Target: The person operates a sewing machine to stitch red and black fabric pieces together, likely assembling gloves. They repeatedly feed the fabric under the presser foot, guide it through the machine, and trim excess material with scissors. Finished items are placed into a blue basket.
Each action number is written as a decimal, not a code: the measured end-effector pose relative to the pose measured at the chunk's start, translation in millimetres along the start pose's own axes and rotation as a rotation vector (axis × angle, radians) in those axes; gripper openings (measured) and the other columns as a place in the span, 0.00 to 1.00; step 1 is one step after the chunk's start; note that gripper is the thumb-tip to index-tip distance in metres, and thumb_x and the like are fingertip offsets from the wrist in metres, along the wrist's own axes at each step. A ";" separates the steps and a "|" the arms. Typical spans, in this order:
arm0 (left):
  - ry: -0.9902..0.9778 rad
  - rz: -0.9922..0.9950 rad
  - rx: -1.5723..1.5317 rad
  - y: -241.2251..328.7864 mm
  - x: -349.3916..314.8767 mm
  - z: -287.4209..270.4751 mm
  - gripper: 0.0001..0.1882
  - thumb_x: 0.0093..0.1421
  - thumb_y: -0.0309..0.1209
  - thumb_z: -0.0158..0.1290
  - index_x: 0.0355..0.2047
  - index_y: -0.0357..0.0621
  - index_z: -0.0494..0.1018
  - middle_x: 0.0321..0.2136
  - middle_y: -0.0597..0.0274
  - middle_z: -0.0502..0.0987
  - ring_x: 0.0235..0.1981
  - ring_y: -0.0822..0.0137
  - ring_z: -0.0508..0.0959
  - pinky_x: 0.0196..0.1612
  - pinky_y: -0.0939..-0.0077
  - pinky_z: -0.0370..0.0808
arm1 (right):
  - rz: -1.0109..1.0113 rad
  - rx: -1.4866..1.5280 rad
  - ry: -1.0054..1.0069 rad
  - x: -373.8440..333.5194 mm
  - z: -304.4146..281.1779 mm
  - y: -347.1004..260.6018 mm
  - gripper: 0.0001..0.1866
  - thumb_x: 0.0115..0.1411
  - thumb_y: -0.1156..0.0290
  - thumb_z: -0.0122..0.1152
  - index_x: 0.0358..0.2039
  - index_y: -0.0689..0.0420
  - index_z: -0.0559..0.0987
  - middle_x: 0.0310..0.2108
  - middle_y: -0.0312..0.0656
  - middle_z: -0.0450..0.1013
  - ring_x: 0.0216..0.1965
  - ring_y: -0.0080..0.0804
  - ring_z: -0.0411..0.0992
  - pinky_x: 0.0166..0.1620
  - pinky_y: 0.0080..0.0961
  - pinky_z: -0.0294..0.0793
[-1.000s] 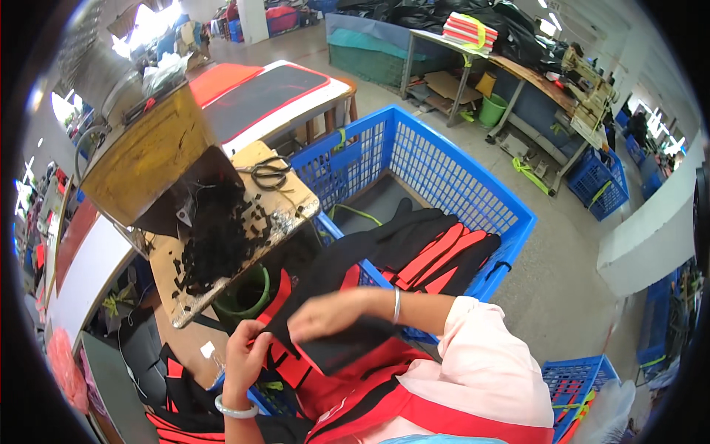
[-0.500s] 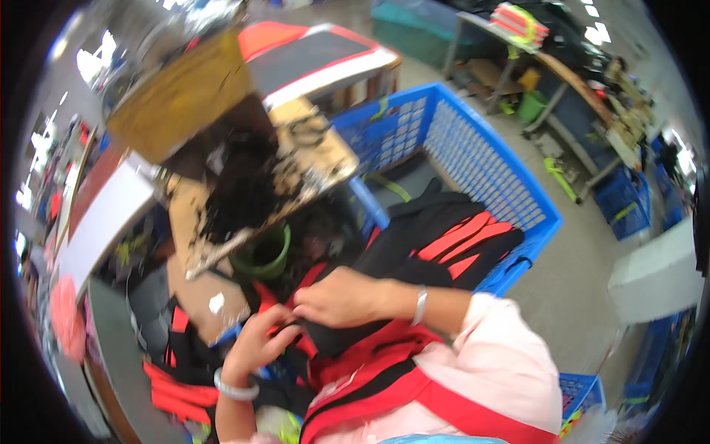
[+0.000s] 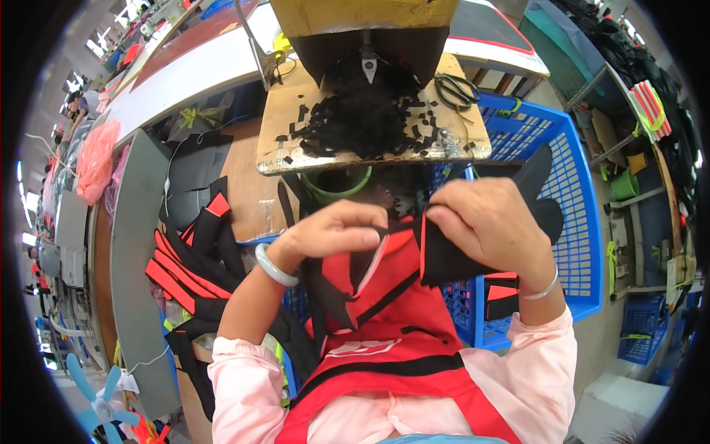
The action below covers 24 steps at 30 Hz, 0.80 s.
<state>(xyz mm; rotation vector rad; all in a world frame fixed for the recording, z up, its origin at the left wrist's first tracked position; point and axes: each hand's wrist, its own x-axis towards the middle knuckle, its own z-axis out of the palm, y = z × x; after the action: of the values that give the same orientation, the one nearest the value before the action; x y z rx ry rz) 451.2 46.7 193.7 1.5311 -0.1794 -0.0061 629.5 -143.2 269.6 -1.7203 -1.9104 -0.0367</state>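
My left hand [image 3: 333,233] pinches a black fabric strip [image 3: 362,263] with a pale edge, in front of the red apron [image 3: 396,285] I wear. To its right, my right hand [image 3: 488,222] grips a black fabric piece [image 3: 447,255] with a thin red edge. The two hands are apart. Just beyond them is a wooden board [image 3: 277,152] under a yellow machine head [image 3: 362,18] with a pointed metal tip [image 3: 369,68]. Many small black scraps [image 3: 362,122] are heaped on the board.
Black-handled scissors [image 3: 457,92] rest at the board's right. Beneath it is a green bucket [image 3: 336,194]. A blue plastic basket [image 3: 584,244] with black fabric stands at right. Black and red pieces [image 3: 196,266] lie at left, beside a grey panel [image 3: 133,281]. A light-blue fan [image 3: 102,403] stands lower left.
My view has swung, bringing the board and machine to the centre. My hands, earlier close together, have moved apart, and the right one has lifted the black piece to the right.
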 end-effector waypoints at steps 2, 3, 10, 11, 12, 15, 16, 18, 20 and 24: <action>0.118 0.012 -0.030 5.5 0.0 -13.5 0.11 0.65 0.33 0.50 0.30 0.37 0.70 0.29 0.72 0.68 0.32 0.80 0.66 0.37 0.83 0.65 | -0.025 0.001 0.034 16.2 7.5 12.6 0.12 0.60 0.64 0.58 0.25 0.57 0.72 0.20 0.45 0.71 0.24 0.45 0.72 0.27 0.38 0.70; 0.203 0.019 -0.065 5.5 0.5 -17.7 0.10 0.65 0.32 0.50 0.30 0.38 0.71 0.29 0.73 0.69 0.32 0.81 0.65 0.36 0.84 0.64 | 0.014 -0.001 0.031 21.9 10.2 16.6 0.10 0.60 0.66 0.57 0.26 0.59 0.73 0.21 0.46 0.70 0.25 0.47 0.72 0.28 0.38 0.69; 0.596 -0.111 -0.169 21.4 23.4 -51.3 0.10 0.65 0.34 0.51 0.37 0.38 0.76 0.32 0.74 0.76 0.36 0.83 0.72 0.41 0.86 0.69 | 0.069 0.021 0.258 64.4 52.1 66.6 0.13 0.64 0.65 0.52 0.27 0.60 0.71 0.21 0.50 0.72 0.25 0.52 0.71 0.28 0.42 0.69; 0.653 -0.109 -0.155 21.8 28.7 -55.3 0.11 0.64 0.34 0.52 0.38 0.38 0.76 0.33 0.73 0.76 0.36 0.82 0.72 0.41 0.86 0.69 | 0.101 0.046 0.244 70.0 55.1 71.9 0.13 0.65 0.64 0.51 0.27 0.60 0.71 0.21 0.51 0.72 0.25 0.53 0.71 0.28 0.43 0.68; 0.710 -0.106 -0.141 23.5 35.7 -57.5 0.11 0.64 0.34 0.52 0.39 0.38 0.76 0.33 0.72 0.77 0.36 0.81 0.73 0.41 0.86 0.69 | 0.123 0.057 0.250 75.4 57.4 76.4 0.14 0.65 0.64 0.50 0.27 0.60 0.71 0.21 0.51 0.72 0.26 0.53 0.71 0.28 0.43 0.68; 0.818 -0.118 -0.132 23.6 51.3 -73.0 0.14 0.62 0.35 0.54 0.42 0.37 0.77 0.35 0.68 0.78 0.37 0.78 0.74 0.42 0.85 0.70 | 0.195 0.051 0.251 89.1 63.3 91.2 0.16 0.67 0.62 0.48 0.27 0.60 0.71 0.22 0.53 0.72 0.27 0.55 0.71 0.29 0.45 0.68; 0.841 -0.124 -0.131 23.5 56.3 -78.6 0.15 0.61 0.35 0.54 0.43 0.37 0.77 0.35 0.67 0.78 0.37 0.77 0.75 0.42 0.84 0.70 | 0.221 0.056 0.234 93.3 63.9 94.6 0.17 0.67 0.61 0.48 0.27 0.61 0.71 0.22 0.53 0.72 0.27 0.56 0.71 0.30 0.46 0.68; 0.905 -0.145 -0.208 21.2 62.7 -87.5 0.10 0.59 0.32 0.56 0.38 0.40 0.77 0.32 0.69 0.78 0.33 0.78 0.76 0.37 0.83 0.72 | 0.273 0.064 0.200 102.3 65.1 98.5 0.18 0.67 0.61 0.47 0.27 0.62 0.71 0.22 0.54 0.72 0.27 0.58 0.70 0.30 0.47 0.68; 0.936 -0.169 -0.229 16.2 66.0 -96.9 0.09 0.59 0.32 0.56 0.37 0.41 0.77 0.32 0.69 0.78 0.32 0.77 0.76 0.36 0.83 0.73 | 0.268 0.050 0.188 108.7 69.7 104.8 0.18 0.67 0.60 0.47 0.27 0.62 0.71 0.22 0.55 0.72 0.28 0.59 0.70 0.31 0.48 0.68; 0.974 -0.191 -0.194 14.5 77.2 -107.2 0.16 0.57 0.35 0.57 0.41 0.36 0.78 0.33 0.62 0.79 0.34 0.72 0.78 0.36 0.78 0.75 | 0.257 0.026 0.215 114.4 79.5 120.4 0.17 0.68 0.61 0.47 0.30 0.63 0.72 0.22 0.56 0.70 0.27 0.58 0.70 0.30 0.46 0.66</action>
<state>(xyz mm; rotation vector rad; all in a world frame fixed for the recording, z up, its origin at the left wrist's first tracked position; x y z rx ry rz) 538.7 144.7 213.6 1.2057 0.7212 0.5442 708.2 12.0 209.5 -1.8508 -1.5199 -0.0956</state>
